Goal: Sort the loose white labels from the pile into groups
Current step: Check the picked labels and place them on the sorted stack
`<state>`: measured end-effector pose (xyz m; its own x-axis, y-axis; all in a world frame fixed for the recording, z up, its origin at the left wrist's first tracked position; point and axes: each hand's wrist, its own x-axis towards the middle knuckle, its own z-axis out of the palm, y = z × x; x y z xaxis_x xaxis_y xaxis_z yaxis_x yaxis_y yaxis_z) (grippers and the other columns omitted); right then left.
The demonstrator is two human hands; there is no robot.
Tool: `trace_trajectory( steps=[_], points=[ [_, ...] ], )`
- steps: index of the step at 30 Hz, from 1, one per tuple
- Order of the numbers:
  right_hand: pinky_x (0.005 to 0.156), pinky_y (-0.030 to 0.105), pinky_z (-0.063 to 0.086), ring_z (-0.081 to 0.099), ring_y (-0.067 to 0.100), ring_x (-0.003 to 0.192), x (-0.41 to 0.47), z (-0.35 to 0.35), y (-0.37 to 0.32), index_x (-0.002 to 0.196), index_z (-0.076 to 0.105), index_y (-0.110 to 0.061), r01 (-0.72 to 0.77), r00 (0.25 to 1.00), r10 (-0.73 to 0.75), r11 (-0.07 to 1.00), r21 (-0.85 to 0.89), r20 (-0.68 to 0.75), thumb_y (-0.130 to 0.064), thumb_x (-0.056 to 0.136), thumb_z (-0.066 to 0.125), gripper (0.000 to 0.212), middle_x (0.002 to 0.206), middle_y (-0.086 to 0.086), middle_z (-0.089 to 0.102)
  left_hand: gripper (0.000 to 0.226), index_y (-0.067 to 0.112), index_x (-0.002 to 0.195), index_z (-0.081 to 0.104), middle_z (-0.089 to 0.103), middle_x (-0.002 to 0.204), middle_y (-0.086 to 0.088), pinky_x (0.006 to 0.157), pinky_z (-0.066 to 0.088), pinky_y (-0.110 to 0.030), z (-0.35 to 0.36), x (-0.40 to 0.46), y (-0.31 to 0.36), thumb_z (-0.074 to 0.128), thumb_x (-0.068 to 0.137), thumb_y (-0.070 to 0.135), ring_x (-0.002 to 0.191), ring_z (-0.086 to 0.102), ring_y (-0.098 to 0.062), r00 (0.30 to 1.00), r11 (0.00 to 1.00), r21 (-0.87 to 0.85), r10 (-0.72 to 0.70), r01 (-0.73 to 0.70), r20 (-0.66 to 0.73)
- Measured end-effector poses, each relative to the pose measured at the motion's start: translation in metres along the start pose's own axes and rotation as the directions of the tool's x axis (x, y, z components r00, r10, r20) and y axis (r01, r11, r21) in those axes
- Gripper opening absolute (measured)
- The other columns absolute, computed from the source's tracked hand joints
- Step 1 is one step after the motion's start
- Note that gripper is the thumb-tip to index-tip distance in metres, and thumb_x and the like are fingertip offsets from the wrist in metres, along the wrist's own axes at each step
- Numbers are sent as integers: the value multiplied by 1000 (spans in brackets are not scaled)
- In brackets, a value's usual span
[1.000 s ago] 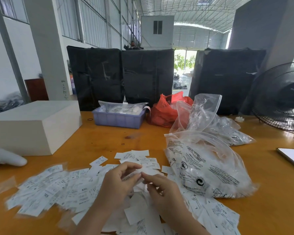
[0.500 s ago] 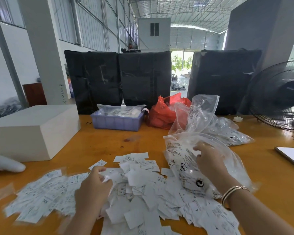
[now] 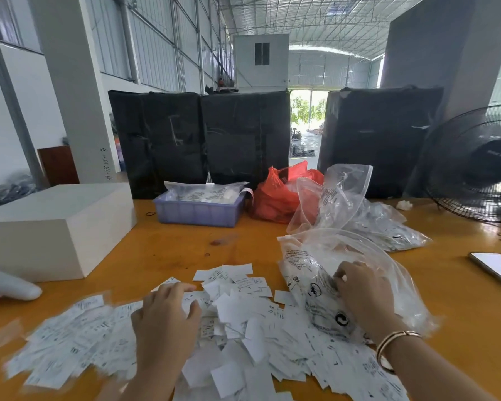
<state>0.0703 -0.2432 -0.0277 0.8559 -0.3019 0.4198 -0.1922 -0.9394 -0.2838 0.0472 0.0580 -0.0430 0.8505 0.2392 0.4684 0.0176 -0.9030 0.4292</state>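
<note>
The left hand (image 3: 168, 316) is lying on the near-left part of the pile of white labels (image 3: 243, 322), fingers loosely spread and pinching nothing that can be seen. The right hand (image 3: 362, 293) is resting on the clear plastic bag (image 3: 344, 273) at the near right, fingers curled against the film; whether it is gripping the film or only pressing on it cannot be told. The pile is spreading across the near edge of the wooden table (image 3: 171, 250), partly tucked under the bag. Likely hazards: tugging or lifting the bag is apt to drag the labels beneath it and scatter them; a sweep of the left hand could blend the blurred spread at the far left (image 3: 70, 342) back into the unsorted heap; the fan (image 3: 475, 166) at the far right, if running, could be blowing loose labels off the table.
</note>
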Motion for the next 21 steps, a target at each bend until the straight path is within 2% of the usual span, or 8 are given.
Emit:
trace_trajectory(
  steps=[3,5,7,9,11,14,17,21],
  points=[
    [84,39,42,54,22,92,-2,-2,-3,90,63,-18,-29,991,47,990,139,-129,-27,91,54,13,97,-1,61,15,28,101,65,63,110,7,87,36,-39,-1,-2,2,62,86,27,111,51,-21,998,997,-53,59,-61,-31],
    [85,40,44,55,21,89,-8,-7,-12,87,62,-15,72,970,2,953,294,-241,-21,90,57,8,94,-1,61,12,26,95,67,64,103,7,82,37,-38,-1,-3,5,66,84,23,106,52,-22,991,984,-126,120,-126,-52],
    [78,22,47,57,9,79,-17,-13,-26,81,59,-17,194,957,-60,859,474,-284,-14,88,60,8,85,-4,61,11,25,91,67,63,98,11,78,37,-35,-1,-5,9,68,84,18,99,51,-17,980,953,-232,183,-195,-75],
    [64,11,46,55,-1,68,-31,-17,-46,78,57,-24,144,987,-62,734,664,-146,-14,89,59,15,78,-6,60,12,31,90,65,59,98,21,82,36,-29,-2,-7,14,64,87,19,97,48,-4,978,885,-419,205,-203,-42],
    [52,13,43,50,0,54,-47,-14,-65,77,59,-23,-16,993,-90,570,822,81,-18,91,56,15,73,1,62,7,38,94,62,57,102,26,83,36,-19,-4,-10,18,58,89,34,102,49,5,974,800,-586,214,-130,76],
    [56,17,42,51,9,60,-72,-8,-82,73,62,-14,-104,968,-172,381,919,182,-17,92,53,22,69,6,61,28,40,108,59,60,109,24,78,41,-9,-6,-13,22,50,84,51,103,53,8,932,703,-711,262,-6,252],
    [59,17,40,51,8,62,-86,-5,-88,67,61,-16,-121,937,-281,300,946,209,-11,94,49,30,66,-3,60,30,45,117,52,60,110,29,78,40,-3,-10,-14,25,51,88,53,105,52,11,876,637,-766,320,83,361],
    [61,20,38,49,8,61,-89,1,-87,62,59,-17,-154,908,-321,340,928,269,-12,95,47,35,63,-5,59,47,50,122,46,55,114,34,79,45,-9,-11,-15,22,54,78,40,109,52,9,835,639,-767,393,54,386]
  ],
)
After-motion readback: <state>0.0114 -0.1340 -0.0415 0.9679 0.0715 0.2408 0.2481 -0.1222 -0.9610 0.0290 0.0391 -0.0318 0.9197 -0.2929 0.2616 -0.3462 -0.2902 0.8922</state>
